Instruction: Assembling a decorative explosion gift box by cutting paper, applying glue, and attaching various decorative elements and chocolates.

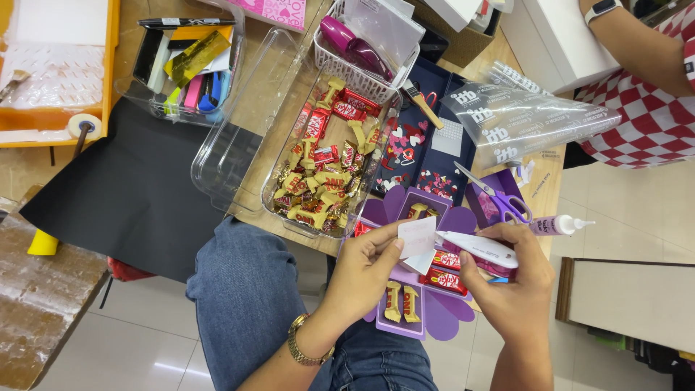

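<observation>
My left hand (365, 268) pinches a small white paper piece (418, 237) above a purple flower-shaped box (441, 318). My right hand (510, 279) grips a white pen-shaped tool (478, 247) whose tip touches the paper. The purple box rests on my lap in blue jeans and holds gold-wrapped and red-wrapped chocolates (402, 303) in its compartments. A gold watch sits on my left wrist.
A clear plastic tub (279, 156) of red and gold chocolates stands on the wooden table. Purple scissors (499, 203), a glue bottle (557, 226), a clear bag (521, 119), a white basket (362, 76) and a stationery tub (188, 65) lie around. Another person in a red checked top (651, 108) sits at the right.
</observation>
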